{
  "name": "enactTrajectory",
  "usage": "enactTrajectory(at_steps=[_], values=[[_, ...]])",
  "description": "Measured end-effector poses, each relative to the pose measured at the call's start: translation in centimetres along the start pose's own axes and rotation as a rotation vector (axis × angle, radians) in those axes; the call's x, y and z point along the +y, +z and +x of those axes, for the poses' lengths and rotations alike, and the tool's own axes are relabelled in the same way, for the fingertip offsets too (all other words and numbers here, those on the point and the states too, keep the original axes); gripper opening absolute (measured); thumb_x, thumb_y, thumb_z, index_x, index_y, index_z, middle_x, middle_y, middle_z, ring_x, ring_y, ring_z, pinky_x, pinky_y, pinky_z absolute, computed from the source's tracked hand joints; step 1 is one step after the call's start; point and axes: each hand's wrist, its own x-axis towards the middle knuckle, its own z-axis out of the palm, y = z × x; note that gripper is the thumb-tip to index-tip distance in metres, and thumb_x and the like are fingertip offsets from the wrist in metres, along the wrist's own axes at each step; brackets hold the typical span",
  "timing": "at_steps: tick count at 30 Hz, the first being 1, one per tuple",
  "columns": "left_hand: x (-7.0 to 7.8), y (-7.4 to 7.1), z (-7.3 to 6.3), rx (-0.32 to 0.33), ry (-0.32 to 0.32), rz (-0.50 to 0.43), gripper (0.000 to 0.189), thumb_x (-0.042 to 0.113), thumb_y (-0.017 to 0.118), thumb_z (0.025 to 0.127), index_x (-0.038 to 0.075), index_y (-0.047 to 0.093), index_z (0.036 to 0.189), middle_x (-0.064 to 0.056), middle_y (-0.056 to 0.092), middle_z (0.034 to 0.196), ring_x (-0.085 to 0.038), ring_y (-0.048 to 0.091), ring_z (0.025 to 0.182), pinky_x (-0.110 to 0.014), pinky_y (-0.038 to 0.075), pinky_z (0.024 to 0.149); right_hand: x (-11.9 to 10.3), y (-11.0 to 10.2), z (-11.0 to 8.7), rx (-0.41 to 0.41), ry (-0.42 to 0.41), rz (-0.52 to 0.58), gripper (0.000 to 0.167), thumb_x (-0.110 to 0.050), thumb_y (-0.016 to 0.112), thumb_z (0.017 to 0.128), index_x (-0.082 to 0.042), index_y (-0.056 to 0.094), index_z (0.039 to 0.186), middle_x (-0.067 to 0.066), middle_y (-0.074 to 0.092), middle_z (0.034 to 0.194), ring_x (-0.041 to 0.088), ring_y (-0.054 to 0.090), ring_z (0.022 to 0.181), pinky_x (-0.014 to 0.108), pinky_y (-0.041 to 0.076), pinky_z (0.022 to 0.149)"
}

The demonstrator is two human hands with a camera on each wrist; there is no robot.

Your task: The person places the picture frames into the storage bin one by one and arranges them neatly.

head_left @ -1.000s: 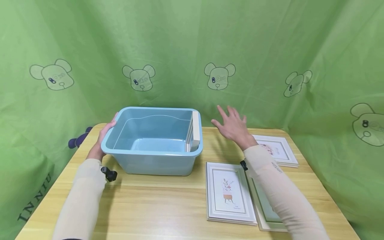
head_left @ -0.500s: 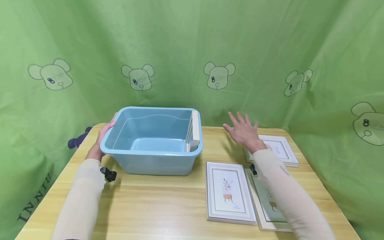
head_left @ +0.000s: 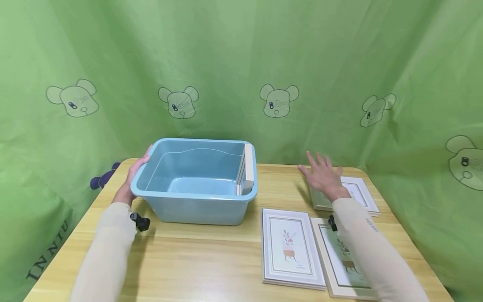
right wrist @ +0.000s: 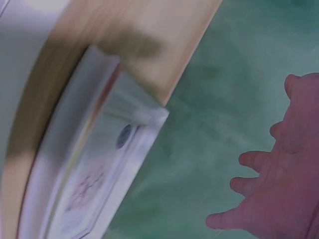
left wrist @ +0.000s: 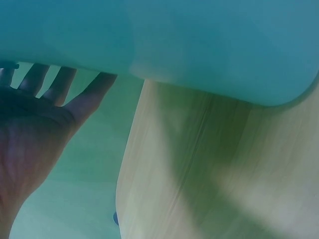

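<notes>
A light blue plastic basin [head_left: 196, 209] stands on the table at left centre. My left hand [head_left: 137, 167] rests against its left outer side at the rim, and the left wrist view shows that hand's [left wrist: 35, 134] fingers extended, their tips hidden by the basin wall. Several picture frames [head_left: 248, 170] stand on edge inside the basin's right end. My right hand [head_left: 322, 178] is held with spread fingers over the back-right stack of picture frames [head_left: 358, 191], partly covering it. The right wrist view shows that hand [right wrist: 284, 189] apart from the stacked frames [right wrist: 94, 179], holding nothing.
A white picture frame stack [head_left: 290, 247] with a plant print lies right of centre. Beside it is a cream frame [head_left: 328, 260], partly under my right sleeve. A green curtain [head_left: 226, 50] hangs behind the wooden table [head_left: 196, 268]. A purple object [head_left: 103, 176] shows at the left edge.
My right hand has moved right and slightly down, from beside the basin to over the back-right frames. My left hand and the basin stay in place.
</notes>
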Motion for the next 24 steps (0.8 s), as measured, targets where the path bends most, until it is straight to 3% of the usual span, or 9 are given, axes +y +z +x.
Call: enactTrajectory(at_steps=[8, 24], values=[[-0.1, 0.2, 0.0, 0.002, -0.013, -0.007, 0.055, 0.025, 0.013, 0.105, 0.021, -0.01, 0.154, 0.006, -0.018, 0.162, -0.017, -0.02, 0.149, -0.041, -0.014, 0.122, 2.9, 0.8, -0.2, -0.03, 0.041, 0.052, 0.081, -0.069, 0.013, 0.095, -0.019, -0.005, 0.156, 0.026, -0.004, 0.16, 0.058, -0.006, 0.141, 0.084, -0.009, 0.097], [-0.1, -0.1, 0.0, -0.009, -0.016, -0.01, 0.055, 0.027, 0.014, 0.105, 0.022, -0.009, 0.154, 0.006, -0.017, 0.162, -0.017, -0.02, 0.149, -0.042, -0.014, 0.122, 6.3, 1.6, -1.0, -0.035, 0.113, 0.098, 0.086, -0.073, 0.008, 0.092, -0.018, -0.01, 0.155, 0.031, -0.008, 0.158, 0.058, -0.011, 0.14, 0.086, -0.009, 0.093]])
